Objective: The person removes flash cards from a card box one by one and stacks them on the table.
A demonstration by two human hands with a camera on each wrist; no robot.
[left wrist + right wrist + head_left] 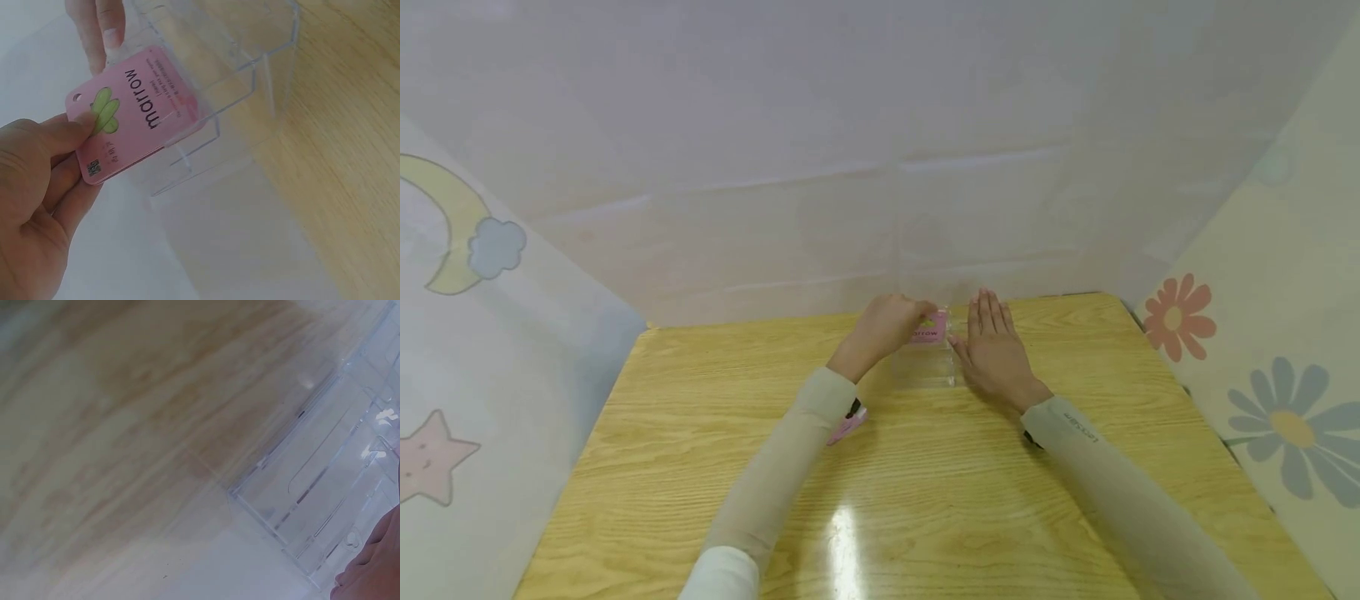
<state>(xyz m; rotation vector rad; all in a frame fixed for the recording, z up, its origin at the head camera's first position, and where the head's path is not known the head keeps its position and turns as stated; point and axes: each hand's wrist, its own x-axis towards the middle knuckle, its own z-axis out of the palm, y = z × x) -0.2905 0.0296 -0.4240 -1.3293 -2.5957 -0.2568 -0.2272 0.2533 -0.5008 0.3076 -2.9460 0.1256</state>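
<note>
Between its thumb and fingers, my left hand [882,335] pinches a small stack of pink cards [134,122]. The top card carries the word "marrow" and a picture of green vegetables. Part of the stack lies inside a slot of a clear tiered plastic rack [275,62], which stands on the table near the back wall. My right hand [997,357] is held along the rack's right side with straight fingers. Just a bit of that hand shows at the lower right of the right wrist view, beside the rack [294,494].
Another pink card or packet [847,426] lies on the wooden table [940,500], partly hidden by my left forearm. A pale sheet [775,208] rises behind the table's back edge. Printed side panels stand at left [535,375] and right [1247,333].
</note>
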